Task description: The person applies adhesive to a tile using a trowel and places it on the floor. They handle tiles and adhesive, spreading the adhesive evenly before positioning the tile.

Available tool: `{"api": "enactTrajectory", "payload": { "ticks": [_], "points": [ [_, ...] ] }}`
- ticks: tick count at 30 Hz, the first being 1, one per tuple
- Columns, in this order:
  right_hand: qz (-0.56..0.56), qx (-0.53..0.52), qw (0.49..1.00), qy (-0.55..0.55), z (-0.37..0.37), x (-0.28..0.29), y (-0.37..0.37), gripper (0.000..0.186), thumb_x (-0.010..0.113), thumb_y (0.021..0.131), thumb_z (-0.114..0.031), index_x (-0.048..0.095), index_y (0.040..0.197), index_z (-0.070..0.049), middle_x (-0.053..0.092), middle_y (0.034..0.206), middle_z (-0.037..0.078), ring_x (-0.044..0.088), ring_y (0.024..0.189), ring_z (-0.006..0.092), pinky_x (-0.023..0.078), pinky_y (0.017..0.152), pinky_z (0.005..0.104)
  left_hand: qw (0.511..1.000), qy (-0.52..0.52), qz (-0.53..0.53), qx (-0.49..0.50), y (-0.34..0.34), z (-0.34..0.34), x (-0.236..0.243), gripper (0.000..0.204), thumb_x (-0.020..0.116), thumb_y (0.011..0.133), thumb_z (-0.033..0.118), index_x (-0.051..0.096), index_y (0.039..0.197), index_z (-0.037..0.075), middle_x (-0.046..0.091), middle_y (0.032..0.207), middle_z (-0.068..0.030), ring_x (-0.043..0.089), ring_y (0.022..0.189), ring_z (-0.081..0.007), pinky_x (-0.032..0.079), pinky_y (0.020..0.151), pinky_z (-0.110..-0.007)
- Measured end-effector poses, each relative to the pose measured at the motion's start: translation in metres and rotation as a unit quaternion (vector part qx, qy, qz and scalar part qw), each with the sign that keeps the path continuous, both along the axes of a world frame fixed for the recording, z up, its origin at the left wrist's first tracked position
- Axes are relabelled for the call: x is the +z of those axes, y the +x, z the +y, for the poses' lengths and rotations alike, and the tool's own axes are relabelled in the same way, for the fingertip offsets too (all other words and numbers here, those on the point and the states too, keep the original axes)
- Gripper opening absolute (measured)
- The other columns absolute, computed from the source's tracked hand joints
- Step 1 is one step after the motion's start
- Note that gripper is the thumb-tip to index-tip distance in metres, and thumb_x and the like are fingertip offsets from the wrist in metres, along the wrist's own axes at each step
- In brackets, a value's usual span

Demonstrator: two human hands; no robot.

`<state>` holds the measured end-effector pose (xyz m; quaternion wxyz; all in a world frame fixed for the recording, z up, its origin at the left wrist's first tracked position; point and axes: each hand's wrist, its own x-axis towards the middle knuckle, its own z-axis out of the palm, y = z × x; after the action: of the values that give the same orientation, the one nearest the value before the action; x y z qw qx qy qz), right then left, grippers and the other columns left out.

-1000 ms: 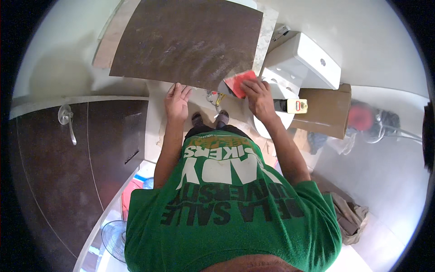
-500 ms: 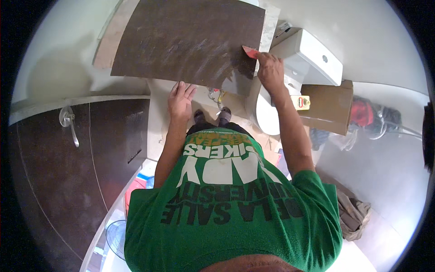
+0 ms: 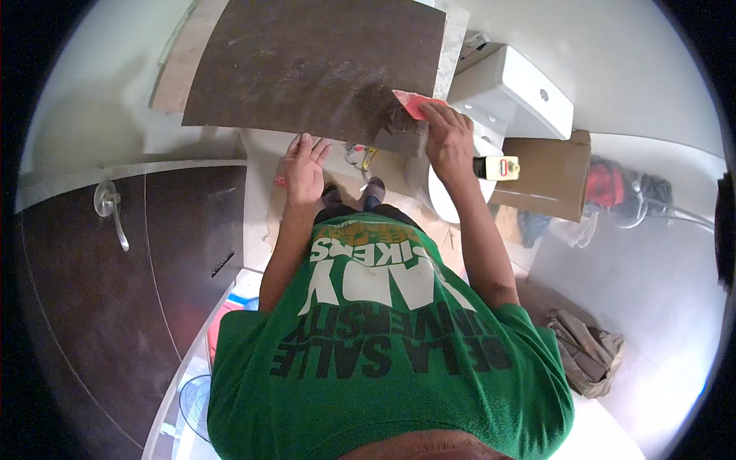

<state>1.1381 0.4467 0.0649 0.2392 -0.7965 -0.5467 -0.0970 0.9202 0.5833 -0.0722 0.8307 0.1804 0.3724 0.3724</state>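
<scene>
A large dark brown sheet [image 3: 307,61] with dull smears lies ahead of me over a lighter board [image 3: 178,88], which shows past its left side. My right hand [image 3: 452,146] is closed around a flat red spreader [image 3: 418,103]. The spreader's blade rests against the sheet near its right edge, where a darker wet-looking patch shows. My left hand [image 3: 305,172] has its fingers stretched out, with the tips at the sheet's near edge. I cannot make out any grip on that edge.
To the right stand a white toilet [image 3: 529,92], a yellow-labelled can [image 3: 502,168] and a cardboard box [image 3: 548,180]. A dark door [image 3: 84,284] with a lever handle is at left. Below the sheet, yellow-handled tools [image 3: 368,159] lie near my feet. Brown cloth [image 3: 586,353] lies at lower right.
My right hand has drawn the red spreader slightly left and toward me across the sheet. The left hand stays by the near edge. The view has shifted a little.
</scene>
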Motion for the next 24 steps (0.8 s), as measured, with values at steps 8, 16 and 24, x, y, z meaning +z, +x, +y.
{"api": "enactTrajectory", "payload": {
  "ticks": [8,16,24],
  "points": [
    [0.013,0.09,0.991,-0.097,-0.035,-0.013,-0.031,0.03,0.055,0.078,-0.002,0.066,0.105,-0.009,0.066,0.103,0.007,0.061,0.096,0.0271,0.041,0.089,0.0427,1.0,0.01,-0.017,-0.003,0.001,0.0,0.002,0.027,0.063,0.093,0.02,0.053,0.114,0.007,0.055,0.103,-0.0037,0.059,0.101,-0.0263,0.048,0.094,-0.042],
    [-0.013,-0.028,0.993,-0.116,0.01,-0.011,-0.011,0.028,0.05,0.075,0.001,0.064,0.097,-0.008,0.066,0.095,0.011,0.061,0.085,0.0317,0.043,0.077,0.042,1.0,0.007,-0.009,0.013,0.004,-0.001,0.008,0.02,0.061,0.094,0.018,0.055,0.108,0.004,0.058,0.093,-0.0021,0.064,0.09,-0.0249,0.054,0.084,-0.04],
    [0.035,0.1,0.987,-0.124,-0.038,-0.012,-0.063,0.031,0.058,0.073,-0.005,0.064,0.103,-0.007,0.063,0.103,0.011,0.057,0.099,0.0277,0.041,0.087,0.0415,1.0,0.007,0.006,0.016,0.004,-0.001,0.0,0.024,0.062,0.093,0.02,0.054,0.109,0.003,0.058,0.095,-0.0041,0.064,0.093,-0.0275,0.054,0.085,-0.04]
  ]
}}
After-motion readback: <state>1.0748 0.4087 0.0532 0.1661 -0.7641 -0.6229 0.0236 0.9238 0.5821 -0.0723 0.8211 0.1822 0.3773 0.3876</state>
